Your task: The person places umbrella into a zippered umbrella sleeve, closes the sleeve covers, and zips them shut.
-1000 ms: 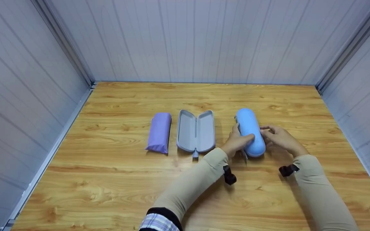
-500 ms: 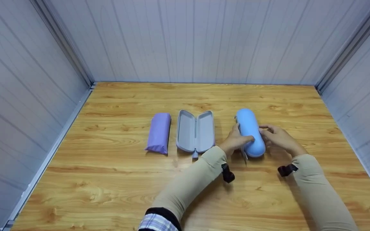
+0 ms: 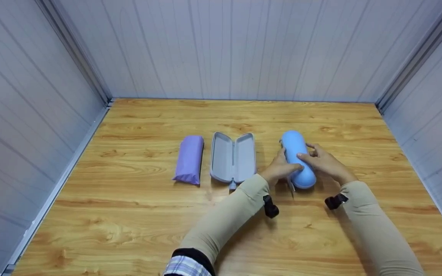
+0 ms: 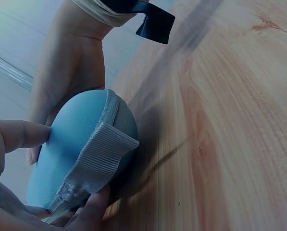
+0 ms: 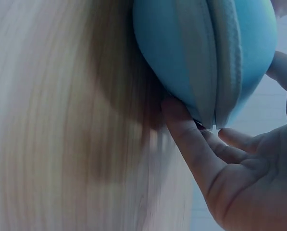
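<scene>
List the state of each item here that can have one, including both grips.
Purple package: lying flat, contents hidden.
Gray case: open, halves spread.
Blue case: halves together; zipped or not, unclear.
Left grip: holding the blue case.
Right grip: holding the blue case.

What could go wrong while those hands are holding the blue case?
The rounded blue case could roll away if the hands let go. Fingertips sit by its seam, so one might get pinched. The left sleeve looks very close to the open grey case and might bump it.
</scene>
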`<state>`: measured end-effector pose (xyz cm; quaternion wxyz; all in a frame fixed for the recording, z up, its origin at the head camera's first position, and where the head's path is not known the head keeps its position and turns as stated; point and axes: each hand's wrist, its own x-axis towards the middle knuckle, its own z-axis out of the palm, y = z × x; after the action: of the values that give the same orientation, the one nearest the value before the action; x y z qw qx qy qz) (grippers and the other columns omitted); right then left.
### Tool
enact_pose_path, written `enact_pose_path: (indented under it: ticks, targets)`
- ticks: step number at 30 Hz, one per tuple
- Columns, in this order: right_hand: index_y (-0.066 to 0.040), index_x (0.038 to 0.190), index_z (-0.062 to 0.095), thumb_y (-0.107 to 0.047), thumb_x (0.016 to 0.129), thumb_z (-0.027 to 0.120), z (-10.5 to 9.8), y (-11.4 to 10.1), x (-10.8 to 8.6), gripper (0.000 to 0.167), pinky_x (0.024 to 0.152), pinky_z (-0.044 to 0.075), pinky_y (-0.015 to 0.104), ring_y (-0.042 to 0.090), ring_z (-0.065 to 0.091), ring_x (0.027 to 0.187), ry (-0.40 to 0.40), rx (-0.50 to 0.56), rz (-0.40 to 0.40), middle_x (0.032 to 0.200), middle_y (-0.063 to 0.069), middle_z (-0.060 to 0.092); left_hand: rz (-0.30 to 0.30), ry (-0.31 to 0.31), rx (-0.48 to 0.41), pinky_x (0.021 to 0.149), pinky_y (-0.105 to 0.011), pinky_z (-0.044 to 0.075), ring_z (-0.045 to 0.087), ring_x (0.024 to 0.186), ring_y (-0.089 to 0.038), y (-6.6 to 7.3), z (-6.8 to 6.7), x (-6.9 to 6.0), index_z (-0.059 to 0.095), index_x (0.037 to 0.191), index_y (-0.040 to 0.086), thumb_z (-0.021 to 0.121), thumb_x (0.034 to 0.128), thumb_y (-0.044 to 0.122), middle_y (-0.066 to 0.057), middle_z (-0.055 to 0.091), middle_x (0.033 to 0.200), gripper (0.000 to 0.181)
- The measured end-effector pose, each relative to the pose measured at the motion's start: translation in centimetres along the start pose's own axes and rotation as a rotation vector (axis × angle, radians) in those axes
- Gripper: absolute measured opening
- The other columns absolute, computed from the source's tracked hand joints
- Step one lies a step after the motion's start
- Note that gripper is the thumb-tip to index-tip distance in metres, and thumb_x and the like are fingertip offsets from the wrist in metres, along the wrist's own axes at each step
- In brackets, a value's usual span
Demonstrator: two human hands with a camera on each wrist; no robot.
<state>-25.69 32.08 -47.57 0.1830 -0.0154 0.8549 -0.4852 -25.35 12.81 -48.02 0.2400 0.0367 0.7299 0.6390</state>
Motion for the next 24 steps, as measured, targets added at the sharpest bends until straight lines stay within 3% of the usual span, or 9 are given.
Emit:
enact_pose_path:
  ticks: [6,12,17,24]
  targets:
    - [-0.008,0.161,0.006,-0.058,0.095,0.059,0.1,-0.1,0.0,0.098,0.102,0.044,0.055,0.045,0.046,0.13,-0.011,0.029,0.014,0.148,0.032,0.036,0.019,-0.071,0.034,0.107,-0.044,0.042,0.046,0.132,-0.033,0.2,-0.5,-0.1,0.017,0.159,0.006,0.074,0.0896,0.016,-0.019,0.037,0.152,0.091]
    - [-0.008,0.161,0.008,-0.057,0.095,0.06,0.1,-0.3,-0.3,0.098,0.103,0.043,0.054,0.044,0.046,0.13,-0.004,0.051,0.011,0.147,0.031,0.038,0.048,-0.142,0.267,0.11,-0.042,0.039,0.038,0.139,-0.032,1.1,-1.2,-0.3,0.013,0.16,0.003,0.072,0.0895,0.022,-0.022,0.026,0.158,0.093]
    - [-0.005,0.16,0.008,-0.056,0.096,0.06,0.1,-0.2,-0.2,0.097,0.103,0.043,0.055,0.044,0.046,0.13,-0.003,0.049,0.001,0.145,0.031,0.039,0.107,-0.172,0.388,0.109,-0.042,0.039,0.038,0.137,-0.03,1.8,-2.3,-0.5,0.022,0.158,0.0,0.066,0.0929,0.027,-0.023,0.03,0.156,0.082]
    - [-0.003,0.16,0.008,-0.056,0.097,0.059,0.2,-0.2,-0.1,0.097,0.103,0.043,0.055,0.045,0.047,0.129,-0.01,0.034,0.007,0.145,0.033,0.038,0.139,-0.229,0.368,0.11,-0.038,0.038,0.039,0.14,-0.028,2.4,-3.4,-0.5,0.03,0.155,0.0,0.061,0.0965,0.026,-0.022,0.034,0.156,0.071]
